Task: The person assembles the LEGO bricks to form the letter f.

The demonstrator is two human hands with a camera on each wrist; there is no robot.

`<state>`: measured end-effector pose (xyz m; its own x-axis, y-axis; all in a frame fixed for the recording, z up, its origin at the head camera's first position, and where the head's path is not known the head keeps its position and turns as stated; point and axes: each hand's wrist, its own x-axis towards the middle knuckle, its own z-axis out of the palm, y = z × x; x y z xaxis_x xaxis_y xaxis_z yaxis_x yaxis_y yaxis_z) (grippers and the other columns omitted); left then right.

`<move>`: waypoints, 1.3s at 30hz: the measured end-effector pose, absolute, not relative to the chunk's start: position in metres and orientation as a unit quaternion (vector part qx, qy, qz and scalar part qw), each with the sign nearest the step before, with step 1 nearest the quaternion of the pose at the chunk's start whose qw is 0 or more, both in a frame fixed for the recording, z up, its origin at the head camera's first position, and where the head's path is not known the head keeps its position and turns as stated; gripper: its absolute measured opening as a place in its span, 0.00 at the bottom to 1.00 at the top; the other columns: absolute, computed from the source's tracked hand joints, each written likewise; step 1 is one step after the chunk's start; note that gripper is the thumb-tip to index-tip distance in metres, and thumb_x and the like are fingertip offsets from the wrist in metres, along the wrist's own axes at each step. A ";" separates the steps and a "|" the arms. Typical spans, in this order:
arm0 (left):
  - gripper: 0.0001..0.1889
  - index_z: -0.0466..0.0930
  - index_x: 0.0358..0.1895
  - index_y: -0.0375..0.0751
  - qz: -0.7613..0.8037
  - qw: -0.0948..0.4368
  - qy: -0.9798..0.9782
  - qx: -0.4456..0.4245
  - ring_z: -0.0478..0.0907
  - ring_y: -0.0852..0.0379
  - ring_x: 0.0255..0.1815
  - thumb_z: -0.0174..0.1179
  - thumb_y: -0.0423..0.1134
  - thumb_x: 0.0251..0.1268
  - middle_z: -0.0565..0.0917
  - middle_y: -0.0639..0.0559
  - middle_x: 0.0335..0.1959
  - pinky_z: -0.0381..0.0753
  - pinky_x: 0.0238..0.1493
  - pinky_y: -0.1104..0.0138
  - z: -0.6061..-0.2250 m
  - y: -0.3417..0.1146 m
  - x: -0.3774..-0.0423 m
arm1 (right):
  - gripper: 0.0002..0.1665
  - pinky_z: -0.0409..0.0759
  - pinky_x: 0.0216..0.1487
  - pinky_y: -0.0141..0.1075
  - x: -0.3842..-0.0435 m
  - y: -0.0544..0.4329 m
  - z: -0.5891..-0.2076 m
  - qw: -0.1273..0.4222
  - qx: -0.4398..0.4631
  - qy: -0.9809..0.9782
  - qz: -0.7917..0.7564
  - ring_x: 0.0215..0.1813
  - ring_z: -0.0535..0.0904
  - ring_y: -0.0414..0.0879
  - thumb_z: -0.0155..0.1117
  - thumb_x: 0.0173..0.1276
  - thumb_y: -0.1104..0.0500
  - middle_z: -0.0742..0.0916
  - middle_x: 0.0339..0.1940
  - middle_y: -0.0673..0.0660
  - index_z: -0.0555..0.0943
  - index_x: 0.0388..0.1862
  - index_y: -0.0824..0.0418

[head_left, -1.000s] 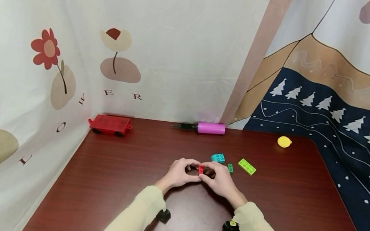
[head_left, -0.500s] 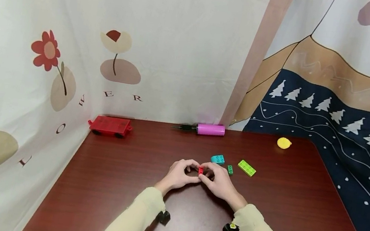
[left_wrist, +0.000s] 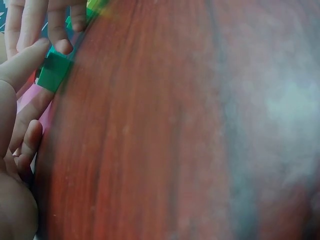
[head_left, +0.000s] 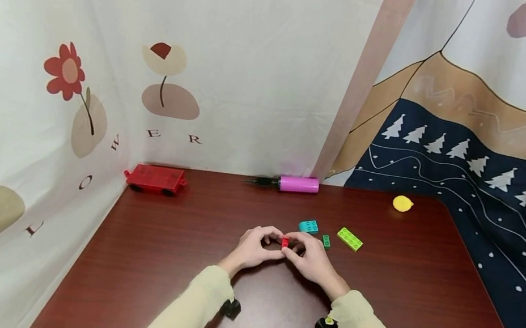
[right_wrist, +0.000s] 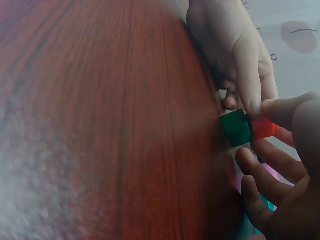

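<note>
Above the table, in the head view, my left hand (head_left: 255,246) and right hand (head_left: 310,256) meet at a small red building brick (head_left: 285,242). The right wrist view shows a dark green brick (right_wrist: 237,127) against that red brick (right_wrist: 263,128), the two touching end to end. Both thumbs press on the pair near the joint, and curled fingers pinch it from the other side. In the left wrist view the green brick (left_wrist: 54,72) shows between the hands, with only a sliver of red beside it. Whether the studs are fully pressed in cannot be seen.
Just beyond the hands lie a teal brick (head_left: 309,226), a small green brick (head_left: 326,241) and a lime brick (head_left: 350,239). Along the back are a red wheeled toy wagon base (head_left: 155,178), a purple cylinder with a black end (head_left: 298,184) and a yellow lemon-shaped thing (head_left: 402,203).
</note>
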<state>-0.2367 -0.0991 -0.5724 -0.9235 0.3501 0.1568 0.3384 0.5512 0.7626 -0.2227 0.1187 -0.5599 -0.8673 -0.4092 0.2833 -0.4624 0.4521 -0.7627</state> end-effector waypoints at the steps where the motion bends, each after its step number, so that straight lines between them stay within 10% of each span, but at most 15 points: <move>1: 0.18 0.88 0.48 0.60 0.431 0.007 0.881 0.195 0.79 0.61 0.42 0.79 0.54 0.56 0.89 0.65 0.43 0.75 0.46 0.66 -0.572 -0.099 -0.237 | 0.16 0.85 0.43 0.35 -0.223 0.119 -0.560 0.029 0.255 -0.851 0.458 0.39 0.86 0.41 0.74 0.71 0.60 0.89 0.52 0.58 0.86 0.56 0.62; 31: 0.19 0.88 0.49 0.62 0.433 0.020 0.885 0.170 0.77 0.64 0.41 0.80 0.56 0.55 0.85 0.63 0.38 0.72 0.47 0.62 -0.569 -0.101 -0.241 | 0.18 0.84 0.40 0.34 -0.232 0.118 -0.548 -0.013 0.252 -0.870 0.423 0.38 0.83 0.40 0.76 0.70 0.59 0.88 0.47 0.53 0.86 0.58 0.59; 39: 0.17 0.87 0.48 0.66 0.434 0.027 0.884 0.171 0.76 0.63 0.42 0.80 0.57 0.55 0.87 0.70 0.41 0.72 0.48 0.62 -0.572 -0.097 -0.237 | 0.18 0.84 0.46 0.41 -0.226 0.138 -0.542 0.058 0.270 -0.883 0.380 0.40 0.86 0.40 0.74 0.71 0.58 0.88 0.46 0.53 0.86 0.58 0.61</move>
<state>-0.2366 -0.0974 -0.5722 -0.9401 0.3254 0.1016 0.2793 0.5642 0.7770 -0.2262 0.1382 -0.5416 -0.8473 -0.4326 0.3081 -0.5212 0.5660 -0.6388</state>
